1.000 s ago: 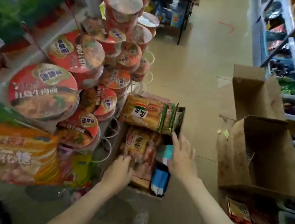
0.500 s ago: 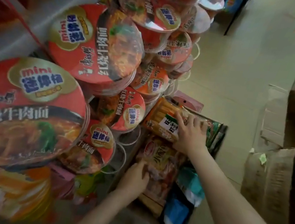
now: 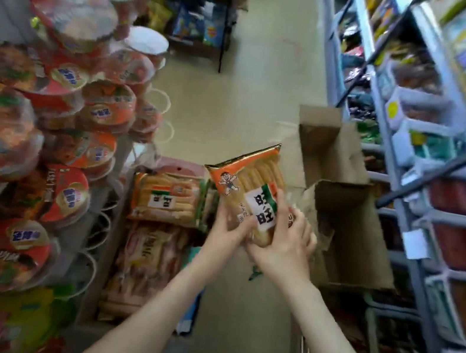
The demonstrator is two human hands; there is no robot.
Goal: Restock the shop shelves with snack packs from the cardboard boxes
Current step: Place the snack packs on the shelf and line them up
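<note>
An orange rice-cracker snack pack (image 3: 250, 184) is lifted above the floor in the aisle. My left hand (image 3: 226, 231) grips its lower left edge and my right hand (image 3: 283, 246) grips its lower right part, thumb across the label. Below and to the left, a low box (image 3: 107, 247) on the floor holds more snack packs (image 3: 167, 199), the same orange kind on top and paler packs (image 3: 149, 258) under it. An open cardboard box (image 3: 350, 228) stands on the floor just right of my hands, its inside dark.
A wire rack of red instant-noodle cups (image 3: 53, 144) fills the left side. Blue shop shelves (image 3: 432, 168) with trays of goods run along the right. A dark rack with crisp bags (image 3: 198, 11) stands at the far end of the beige aisle floor (image 3: 239, 96).
My right hand pulled the orange pack up out of the low box, and my left hand left the paler pack and joined it on the lifted pack. The view swung right.
</note>
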